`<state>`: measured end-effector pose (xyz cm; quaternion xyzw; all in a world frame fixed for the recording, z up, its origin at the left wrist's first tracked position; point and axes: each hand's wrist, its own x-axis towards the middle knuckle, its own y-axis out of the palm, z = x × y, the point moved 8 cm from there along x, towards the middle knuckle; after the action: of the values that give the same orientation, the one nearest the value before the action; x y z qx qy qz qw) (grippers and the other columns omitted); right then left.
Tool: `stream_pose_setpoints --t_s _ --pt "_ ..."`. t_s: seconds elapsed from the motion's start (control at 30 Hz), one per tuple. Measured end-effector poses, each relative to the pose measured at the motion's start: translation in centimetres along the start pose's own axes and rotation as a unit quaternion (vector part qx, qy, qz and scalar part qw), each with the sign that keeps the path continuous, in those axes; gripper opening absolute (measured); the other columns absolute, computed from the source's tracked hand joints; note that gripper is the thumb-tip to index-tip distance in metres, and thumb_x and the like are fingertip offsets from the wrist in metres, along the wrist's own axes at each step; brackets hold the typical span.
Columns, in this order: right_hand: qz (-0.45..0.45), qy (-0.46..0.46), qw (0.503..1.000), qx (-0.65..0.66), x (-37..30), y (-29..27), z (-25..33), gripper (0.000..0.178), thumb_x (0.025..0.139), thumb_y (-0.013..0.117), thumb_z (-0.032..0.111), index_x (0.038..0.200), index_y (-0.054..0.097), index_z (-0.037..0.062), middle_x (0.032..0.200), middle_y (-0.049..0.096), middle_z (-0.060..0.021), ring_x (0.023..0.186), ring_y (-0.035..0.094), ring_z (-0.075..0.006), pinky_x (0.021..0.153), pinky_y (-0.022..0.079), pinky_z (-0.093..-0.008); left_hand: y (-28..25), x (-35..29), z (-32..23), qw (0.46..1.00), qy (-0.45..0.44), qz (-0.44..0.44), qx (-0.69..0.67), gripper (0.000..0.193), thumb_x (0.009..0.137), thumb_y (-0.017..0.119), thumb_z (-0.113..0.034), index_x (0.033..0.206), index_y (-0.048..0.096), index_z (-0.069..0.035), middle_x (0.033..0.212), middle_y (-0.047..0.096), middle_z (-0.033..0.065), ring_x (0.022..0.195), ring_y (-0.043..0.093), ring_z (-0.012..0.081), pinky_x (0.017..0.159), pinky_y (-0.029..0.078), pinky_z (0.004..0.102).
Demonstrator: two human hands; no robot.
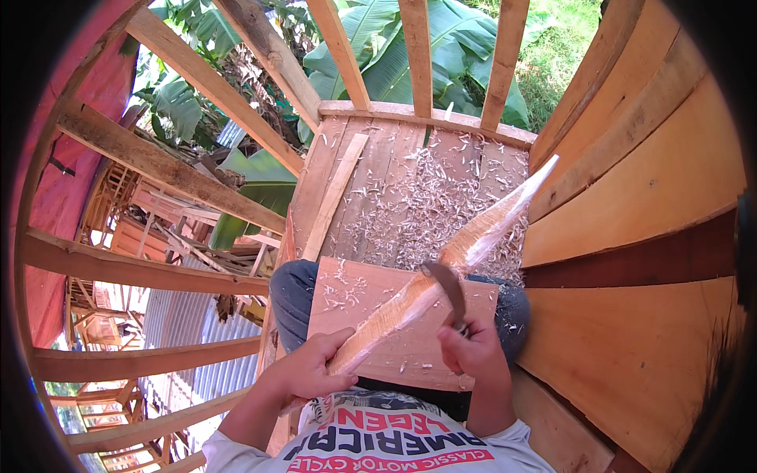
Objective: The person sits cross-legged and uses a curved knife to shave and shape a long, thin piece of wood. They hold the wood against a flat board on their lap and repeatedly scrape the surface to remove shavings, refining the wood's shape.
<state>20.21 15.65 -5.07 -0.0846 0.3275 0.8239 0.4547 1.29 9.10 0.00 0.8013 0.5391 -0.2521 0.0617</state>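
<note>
A long, pale piece of carved wood [398, 309] lies slantwise over a flat board [418, 351] on my lap, its narrow tip pointing to the far right. My left hand [315, 369] is closed around its near end. In my right hand [475, 348] is a curved-bladed knife [451, 288], held by its handle. The dark blade hooks over the wood near its middle and appears to touch it. My right fingers wrap the handle, which is mostly hidden. A few shavings are scattered on the lap board.
Curled wood shavings [426, 201] cover the plank floor ahead, beside a loose wooden strip [335, 197]. Wooden slats [158, 277] rail the left and far sides. Large curved wooden panels [631, 339] stand close on the right. Banana leaves [378, 47] grow beyond the far rail.
</note>
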Motion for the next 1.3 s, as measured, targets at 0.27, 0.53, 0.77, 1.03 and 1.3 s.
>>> stream_pose_setpoints --t_s 0.27,0.53,0.77,1.03,1.3 --pt "-0.259 -0.341 0.878 -0.216 -0.7 -1.9 3.5 0.023 0.088 0.065 0.016 0.071 0.057 0.0029 0.05 0.047 0.0033 0.038 0.038 -0.0023 0.035 0.029 -0.0212 0.7 0.2 -0.5 0.995 -0.029 0.054 -0.074 0.048 0.069 0.067 -0.027 0.105 0.052 0.001 0.081 0.052 0.0041 0.076 0.049 0.0125 0.069 0.041 0.0264" --pt "-0.195 -0.215 0.957 0.02 -0.7 -4.6 3.0 0.017 0.088 0.064 0.014 0.076 0.057 0.0037 0.051 0.05 0.0032 0.039 0.043 -0.0027 0.036 0.031 -0.0216 -0.2 -0.1 0.2 0.997 -0.026 -0.015 -0.071 0.047 0.07 0.067 -0.026 0.106 0.051 0.0 0.082 0.052 0.0029 0.075 0.048 0.012 0.069 0.041 0.0268" --pt "-0.123 -0.152 0.965 -0.174 0.0 -1.7 2.6 0.017 0.084 0.067 0.009 0.072 0.06 0.0012 0.052 0.046 0.006 0.045 0.04 -0.0013 0.042 0.027 -0.0205 0.7 -0.1 -1.2 0.999 -0.039 0.014 0.016 0.048 0.071 0.064 -0.022 0.11 0.05 0.001 0.077 0.054 0.0125 0.076 0.051 0.0176 0.069 0.042 0.0312" --pt "-0.467 -0.33 0.789 -0.224 -1.9 -9.3 3.6 0.025 0.091 0.061 0.014 0.068 0.053 0.0049 0.049 0.041 0.0057 0.043 0.037 -0.0015 0.04 0.027 -0.0206 2.6 -0.7 1.7 0.963 -0.088 0.132 -0.216 0.046 0.071 0.065 -0.024 0.107 0.05 0.0 0.082 0.052 0.0043 0.075 0.048 0.0133 0.069 0.041 0.0285" --pt "-0.043 -0.194 0.966 -0.163 -0.3 0.1 2.8 0.027 0.084 0.07 0.016 0.066 0.057 0.0011 0.049 0.041 0.0063 0.046 0.035 -0.0012 0.041 0.025 -0.0226 0.1 0.3 -1.6 1.0 -0.014 0.005 -0.012 0.05 0.072 0.065 -0.02 0.114 0.05 0.002 0.085 0.057 0.0099 0.081 0.051 0.0149 0.075 0.042 0.0295"
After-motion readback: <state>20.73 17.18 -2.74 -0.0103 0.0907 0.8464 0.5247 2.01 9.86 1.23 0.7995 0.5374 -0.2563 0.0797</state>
